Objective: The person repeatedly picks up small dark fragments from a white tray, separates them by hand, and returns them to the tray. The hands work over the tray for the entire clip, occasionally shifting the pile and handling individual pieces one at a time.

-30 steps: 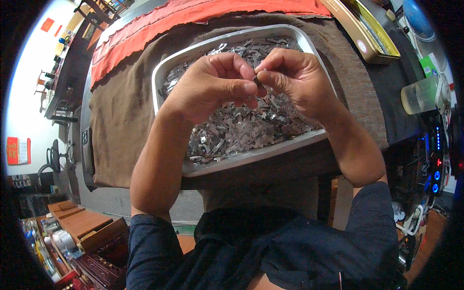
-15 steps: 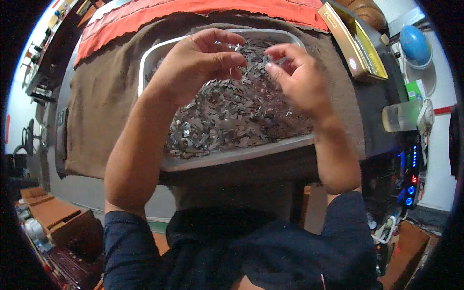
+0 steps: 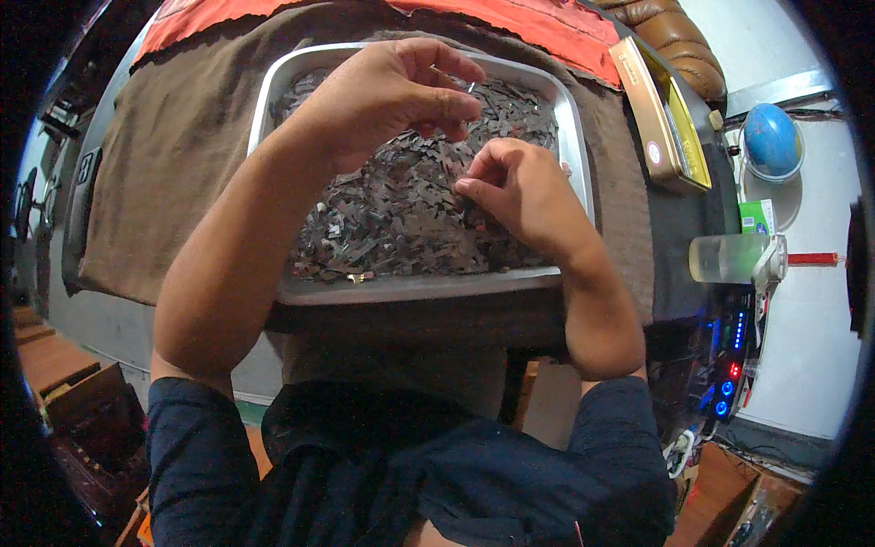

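Note:
A shallow metal tray (image 3: 583, 182) with a pale rim is spread with small, flat, dark grey metal pieces (image 3: 401, 214). Over its far half, my left hand (image 3: 392, 100) is curled, a small shiny metal piece (image 3: 471, 88) showing between the thumb and fingers. My right hand (image 3: 524, 191) is lower, just above or at the pieces, thumb and forefinger pinched together. Whatever those fingertips hold, if anything, is too small to make out. A brass-coloured piece (image 3: 360, 277) lies at the tray's near edge.
Under the tray is a brown cloth (image 3: 164, 182), with a red cloth (image 3: 319, 16) beyond. To the right stand an open gold-coloured box (image 3: 652, 118), a blue ball-shaped thing (image 3: 771, 139) and a clear container of liquid (image 3: 725, 259). A dark device (image 3: 84, 182) lies left.
My right hand has come down and left toward the pieces, and its fingers have closed into a pinch. The left hand keeps its curled hold above the tray. The whole view has shifted slightly.

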Demonstrator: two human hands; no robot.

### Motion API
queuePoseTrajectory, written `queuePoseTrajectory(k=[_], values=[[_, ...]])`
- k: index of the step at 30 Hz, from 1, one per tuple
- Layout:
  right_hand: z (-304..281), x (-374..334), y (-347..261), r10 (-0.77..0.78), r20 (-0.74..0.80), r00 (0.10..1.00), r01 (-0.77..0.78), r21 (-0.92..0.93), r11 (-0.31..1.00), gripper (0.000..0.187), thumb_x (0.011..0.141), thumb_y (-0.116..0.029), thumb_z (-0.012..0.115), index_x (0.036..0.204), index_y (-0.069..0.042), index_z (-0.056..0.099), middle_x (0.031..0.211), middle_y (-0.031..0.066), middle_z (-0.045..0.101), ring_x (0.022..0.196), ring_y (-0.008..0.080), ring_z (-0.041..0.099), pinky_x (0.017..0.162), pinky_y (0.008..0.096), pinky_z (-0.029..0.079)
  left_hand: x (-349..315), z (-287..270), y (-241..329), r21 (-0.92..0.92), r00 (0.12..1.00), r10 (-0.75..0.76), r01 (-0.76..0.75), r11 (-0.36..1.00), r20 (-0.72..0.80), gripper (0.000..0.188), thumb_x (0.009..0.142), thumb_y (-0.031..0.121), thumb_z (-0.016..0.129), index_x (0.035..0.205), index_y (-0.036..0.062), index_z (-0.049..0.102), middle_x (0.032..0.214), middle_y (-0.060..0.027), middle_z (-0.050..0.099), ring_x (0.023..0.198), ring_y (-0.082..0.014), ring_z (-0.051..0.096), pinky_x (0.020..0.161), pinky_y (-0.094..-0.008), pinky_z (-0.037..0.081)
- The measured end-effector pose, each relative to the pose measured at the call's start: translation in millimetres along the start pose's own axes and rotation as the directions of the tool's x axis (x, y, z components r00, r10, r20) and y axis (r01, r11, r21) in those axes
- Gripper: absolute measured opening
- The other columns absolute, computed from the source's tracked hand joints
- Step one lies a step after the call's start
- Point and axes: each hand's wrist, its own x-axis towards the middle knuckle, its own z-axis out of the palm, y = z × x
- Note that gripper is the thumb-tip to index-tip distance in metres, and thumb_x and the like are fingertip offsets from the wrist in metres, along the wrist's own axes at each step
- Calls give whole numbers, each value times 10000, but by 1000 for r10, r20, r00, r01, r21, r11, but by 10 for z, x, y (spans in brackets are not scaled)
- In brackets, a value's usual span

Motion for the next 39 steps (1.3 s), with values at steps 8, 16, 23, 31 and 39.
queuePoseTrajectory(k=[8, 16, 23, 31, 39], values=[[-39, 9, 47, -67, -25, 997, 67, -1, 998, 156, 856, -140, 757, 879, -2, 686, 837, 168, 702, 782, 304, 694, 726, 372, 546, -1, 33, -22, 118, 999, 3, -7, 993, 34, 334, 866, 73, 767, 1169, -18, 659, 886, -83, 714, 789, -134, 695, 734, -270, 550], [-85, 55, 99, 18, -40, 999, -3, 349, 937, 74, 926, -69, 670, 939, 2, 661, 867, 57, 681, 832, 111, 616, 786, 297, 516, -3, 67, -51, 400, 1000, 5, -11, 916, 15, 320, 843, 17, 749, 1154, 6, 673, 892, -53, 711, 835, -118, 678, 794, -269, 553], [-111, 62, 138, -29, 0, 1000, 24, 569, 822, 102, 967, -98, 674, 1031, -23, 647, 906, -20, 645, 818, 58, 573, 737, 219, 470, -2, 70, -51, 328, 1000, -13, 12, 945, 0, 326, 848, 17, 758, 1163, -4, 676, 912, -49, 708, 842, -113, 674, 785, -263, 555], [-95, 61, 96, -61, -173, 983, 153, 592, 791, 111, 958, -78, 702, 1038, -10, 664, 926, 17, 682, 876, 78, 618, 800, 234, 507, -10, 47, -42, 204, 972, -135, 96, 974, 191, 298, 875, 174, 796, 1093, -11, 709, 900, -66, 745, 769, -124, 695, 716, -257, 556], [-19, -10, -15, -155, -289, 945, 296, 544, 786, 137, 954, -96, 716, 1052, -14, 665, 919, 21, 693, 848, 77, 640, 768, 233, 524, -41, 50, 7, 74, 963, -138, 124, 990, 232, 236, 872, 183, 799, 1010, 27, 686, 882, -51, 744, 751, -118, 707, 636, -234, 514]])
